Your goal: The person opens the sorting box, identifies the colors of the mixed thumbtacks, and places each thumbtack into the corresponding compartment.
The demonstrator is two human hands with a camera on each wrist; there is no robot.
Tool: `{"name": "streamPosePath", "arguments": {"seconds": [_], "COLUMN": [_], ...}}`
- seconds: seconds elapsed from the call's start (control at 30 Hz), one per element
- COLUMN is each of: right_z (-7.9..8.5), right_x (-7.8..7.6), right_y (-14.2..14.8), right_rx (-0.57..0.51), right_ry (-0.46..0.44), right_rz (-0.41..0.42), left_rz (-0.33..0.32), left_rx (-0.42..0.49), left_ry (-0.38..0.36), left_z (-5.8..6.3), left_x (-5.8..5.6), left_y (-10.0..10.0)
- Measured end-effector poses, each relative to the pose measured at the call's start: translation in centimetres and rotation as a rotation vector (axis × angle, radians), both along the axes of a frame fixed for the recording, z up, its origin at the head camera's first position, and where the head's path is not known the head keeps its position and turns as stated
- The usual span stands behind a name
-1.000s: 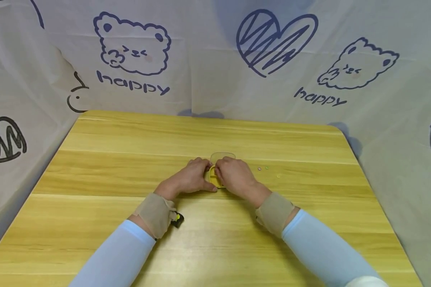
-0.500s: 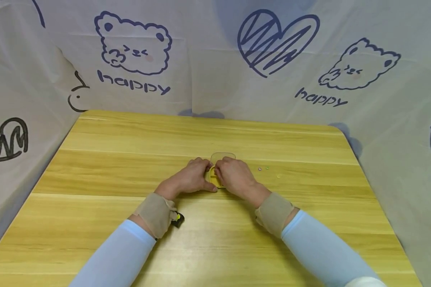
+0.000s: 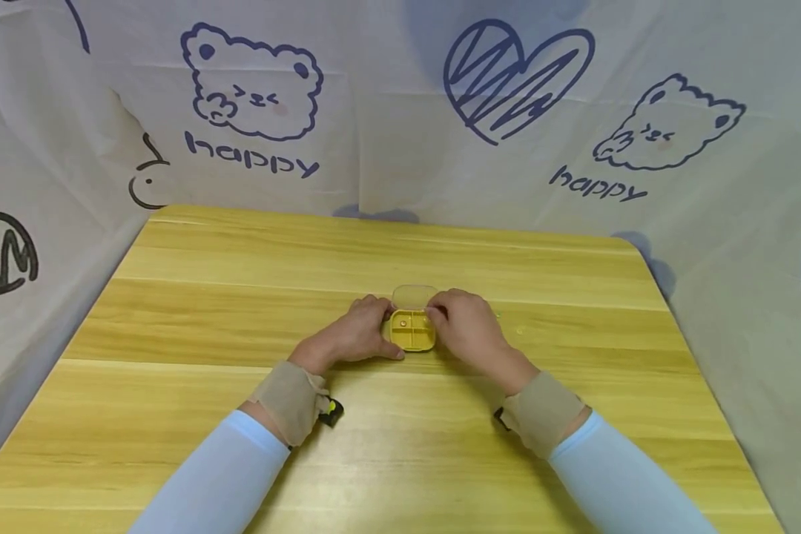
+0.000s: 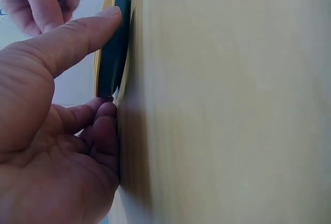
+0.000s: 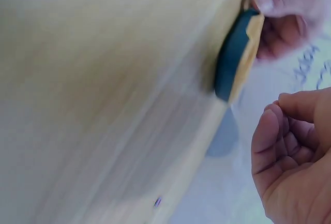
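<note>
A small yellow pill box (image 3: 413, 331) with divided compartments sits on the table, its clear lid (image 3: 415, 297) tipped back behind it. Seen from the side in the left wrist view, its base (image 4: 115, 48) is dark green. My left hand (image 3: 357, 329) grips the box's left end, thumb at the front, fingers at the back corner. One tiny round bead (image 3: 403, 323) lies in the back left compartment. Beside the back right corner is my right hand (image 3: 469, 324); its fingers are curled, with thumb and fingertips together and nothing visible between them in the right wrist view.
To the right on the wooden table (image 3: 574, 386) lie tiny pieces, a green one (image 3: 498, 316) and a yellowish one (image 3: 520, 331). A purple piece (image 5: 158, 202) shows in the right wrist view. White cloth (image 3: 387, 170) with drawings stands behind the table.
My right hand has moved right, from over the box to its right edge, uncovering the compartments and the bead inside. The left hand keeps its hold on the box.
</note>
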State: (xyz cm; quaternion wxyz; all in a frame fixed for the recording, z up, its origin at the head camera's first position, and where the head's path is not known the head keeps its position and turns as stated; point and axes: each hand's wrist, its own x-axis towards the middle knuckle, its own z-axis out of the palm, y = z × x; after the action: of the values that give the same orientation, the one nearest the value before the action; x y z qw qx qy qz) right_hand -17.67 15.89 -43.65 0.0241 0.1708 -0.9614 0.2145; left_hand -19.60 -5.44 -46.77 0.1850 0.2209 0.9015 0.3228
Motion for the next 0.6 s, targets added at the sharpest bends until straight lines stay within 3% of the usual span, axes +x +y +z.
{"name": "streamPosePath", "arguments": {"seconds": [0.27, 0.5, 0.6], "right_z": [0.4, 0.3, 0.2], "right_x": [0.3, 0.4, 0.3], "right_y": [5.3, 7.9, 8.8], "right_rx": [-0.149, -0.172, -0.165], "right_ry": [-0.047, -0.044, -0.036], "right_rz": [-0.150, -0.216, -0.236], "left_rz": [0.022, 0.026, 0.037], "left_rx": [0.055, 0.138, 0.133], "left_ry": [0.038, 0.050, 0.050], "left_z": [-0.3, -0.4, -0.4], "left_x": [0.4, 0.5, 0.6], "left_y": [0.2, 0.5, 0.5]}}
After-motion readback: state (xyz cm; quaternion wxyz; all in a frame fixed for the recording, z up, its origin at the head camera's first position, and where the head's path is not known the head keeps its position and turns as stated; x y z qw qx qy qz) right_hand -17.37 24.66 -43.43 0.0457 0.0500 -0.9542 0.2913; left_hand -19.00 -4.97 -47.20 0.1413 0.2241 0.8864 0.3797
